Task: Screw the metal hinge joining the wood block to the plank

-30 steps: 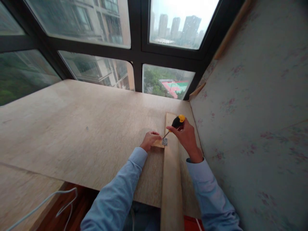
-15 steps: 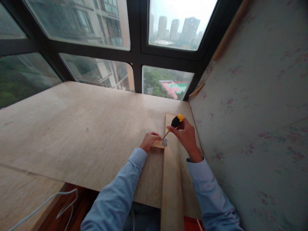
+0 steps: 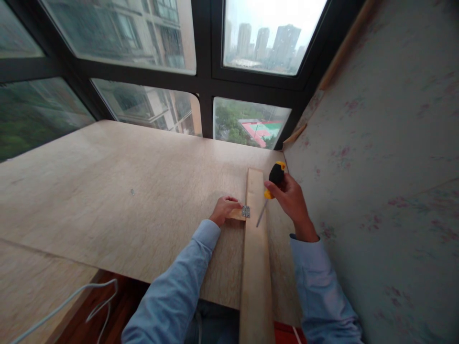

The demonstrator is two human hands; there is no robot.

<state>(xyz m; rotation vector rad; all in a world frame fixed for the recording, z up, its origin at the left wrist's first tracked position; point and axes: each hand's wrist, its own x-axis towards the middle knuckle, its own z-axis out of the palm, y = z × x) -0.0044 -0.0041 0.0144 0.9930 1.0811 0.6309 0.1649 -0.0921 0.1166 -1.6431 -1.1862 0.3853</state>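
A yellow and black screwdriver (image 3: 277, 174) is gripped in my right hand (image 3: 291, 198), its shaft slanting down to the left over a long wooden board (image 3: 255, 267). The tip is to the right of a small metal hinge (image 3: 245, 211), apart from it. That hinge spans the joint between the long board and a short wooden piece (image 3: 235, 215) on the left. My left hand (image 3: 225, 209) is closed on the short piece, with its fingers beside the hinge; some fingertips are hidden.
Both boards lie on a beige tabletop (image 3: 172, 181). A tiny metal piece (image 3: 132, 192) rests to the left. A white cable (image 3: 86, 286) loops at the lower left. A papered wall (image 3: 387, 157) stands close on the right, windows behind.
My right hand has moved right with the screwdriver, lifting its tip off the hinge. My left hand stays in place on the short piece.
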